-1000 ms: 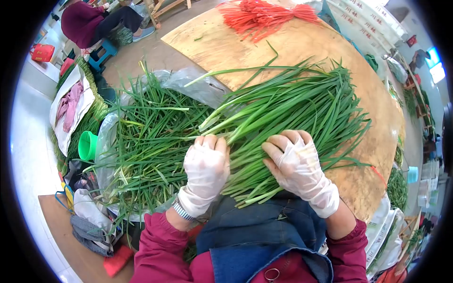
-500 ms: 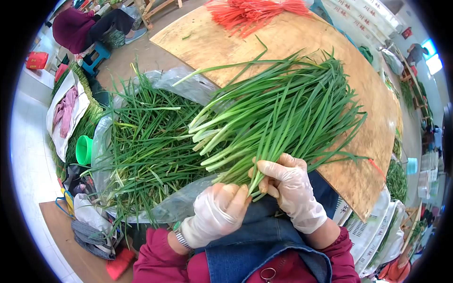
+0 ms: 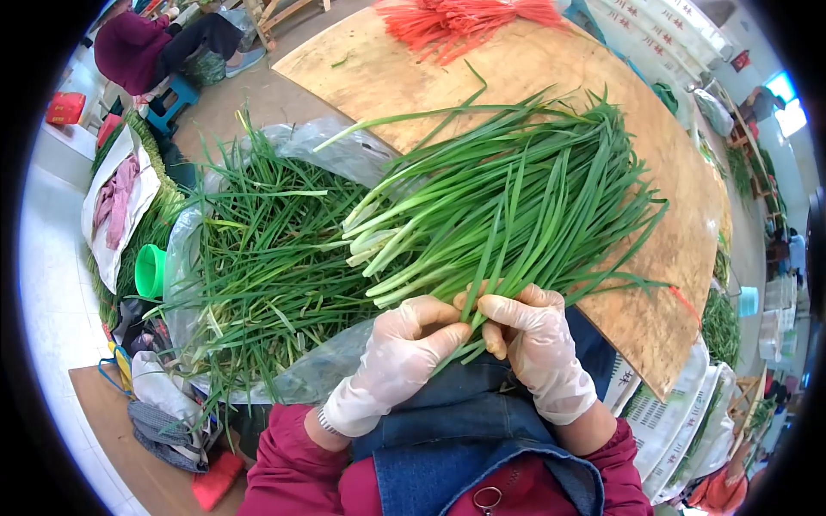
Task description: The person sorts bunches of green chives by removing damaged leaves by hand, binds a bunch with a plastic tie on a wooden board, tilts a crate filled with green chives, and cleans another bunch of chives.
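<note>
Long green garlic chives [image 3: 551, 181] lie across the board with their pale stem ends toward the lower left. My right hand [image 3: 540, 348], in a thin translucent glove, is closed around the stems of a few chives at the near edge of that pile. My left hand [image 3: 404, 357], gloved too, pinches the chive stems just left of the right fingers. The two sets of fingertips almost meet. What exactly lies between the left thumb and forefinger is partly hidden.
A clear plastic bag [image 3: 323, 142] on the left holds a heap of loose chive leaves [image 3: 284, 258]. Red ties [image 3: 465, 21] lie at the far end of the wooden board [image 3: 379, 73]. A green cup [image 3: 150, 272] stands left of the bag. Another person [image 3: 138, 52] sits at upper left.
My left hand has moved up and to the right, from the lower stem ends to beside the right fingers. The right hand stays nearly in place, still holding chives.
</note>
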Motion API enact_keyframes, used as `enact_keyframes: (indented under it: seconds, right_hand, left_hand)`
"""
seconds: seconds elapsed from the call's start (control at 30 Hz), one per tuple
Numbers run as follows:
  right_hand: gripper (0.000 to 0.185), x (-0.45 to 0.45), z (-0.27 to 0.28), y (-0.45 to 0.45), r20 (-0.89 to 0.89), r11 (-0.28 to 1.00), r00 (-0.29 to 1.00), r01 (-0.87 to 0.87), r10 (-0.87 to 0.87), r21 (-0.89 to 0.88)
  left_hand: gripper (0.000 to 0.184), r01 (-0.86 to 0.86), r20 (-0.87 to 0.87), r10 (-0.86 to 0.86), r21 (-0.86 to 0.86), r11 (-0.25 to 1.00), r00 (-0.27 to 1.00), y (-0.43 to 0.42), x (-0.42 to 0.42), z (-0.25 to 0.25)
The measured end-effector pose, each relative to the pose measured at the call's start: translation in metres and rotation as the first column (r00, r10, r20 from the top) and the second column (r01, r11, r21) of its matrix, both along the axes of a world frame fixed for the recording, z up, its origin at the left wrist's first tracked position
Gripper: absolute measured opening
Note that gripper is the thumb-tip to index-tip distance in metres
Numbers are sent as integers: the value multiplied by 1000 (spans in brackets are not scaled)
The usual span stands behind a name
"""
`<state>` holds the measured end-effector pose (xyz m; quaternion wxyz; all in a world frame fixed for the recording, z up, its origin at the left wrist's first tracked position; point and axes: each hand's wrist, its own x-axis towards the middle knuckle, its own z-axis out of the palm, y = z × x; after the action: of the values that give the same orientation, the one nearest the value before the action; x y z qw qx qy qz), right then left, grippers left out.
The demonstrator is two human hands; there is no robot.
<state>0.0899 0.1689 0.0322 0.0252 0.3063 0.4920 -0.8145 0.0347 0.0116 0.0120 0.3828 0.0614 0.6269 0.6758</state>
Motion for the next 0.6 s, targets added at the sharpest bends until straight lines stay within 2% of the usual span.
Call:
enact_keyframes:
  seconds: [0.07, 0.17, 0.2, 0.23, 0.27, 0.3, 0.33, 0.4, 0.5, 0.6]
  right_hand:
    - [18, 1, 0, -3, -23, 999, 1000, 21, -21, -34]
    - [20, 0, 2, -3, -13, 996, 998, 63, -64, -69]
    - [20, -1, 2, -3, -3, 994, 997, 77, -78, -81]
    - [21, 1, 1, 0, -2, 995, 998, 62, -62, -75]
    - [21, 2, 2, 2, -11, 995, 997, 70, -71, -75]
    - [21, 4, 4, 5, -19, 994, 996, 80, -81, -73]
    - [21, 7, 7, 6, -27, 993, 995, 90, -92, -70]
    - [21, 16, 18, 5, -52, 981, 987, 156, -151, 119]
    - [19, 37, 37, 6, -250, 956, 938, 273, -240, 105]
    - [18, 45, 36, 6, -328, 950, 915, 289, -236, 122]
  left_hand:
    - [8, -83, -69, 86, 42, 996, 994, 3, 4, 0]
    - [7, -118, -103, 129, 112, 987, 986, 3, 8, -9]
    - [7, -132, -373, 145, 61, 989, 916, 1, 5, -10]
    - [7, -159, -615, 134, 13, 987, 777, -2, -2, -11]
    - [7, -195, -808, 95, -25, 980, 581, -6, -8, -11]
    - [7, -287, -797, 173, -1, 958, 578, -9, -15, -10]
    - [5, -376, -866, 183, -7, 927, 466, -13, -26, -14]
    - [10, -535, -936, -9, -208, 819, 351, -16, -43, -10]
    - [17, -539, -934, -257, -353, 765, 247, -18, -67, -24]
    - [20, -475, -908, -302, -412, 778, 292, -13, -75, -37]
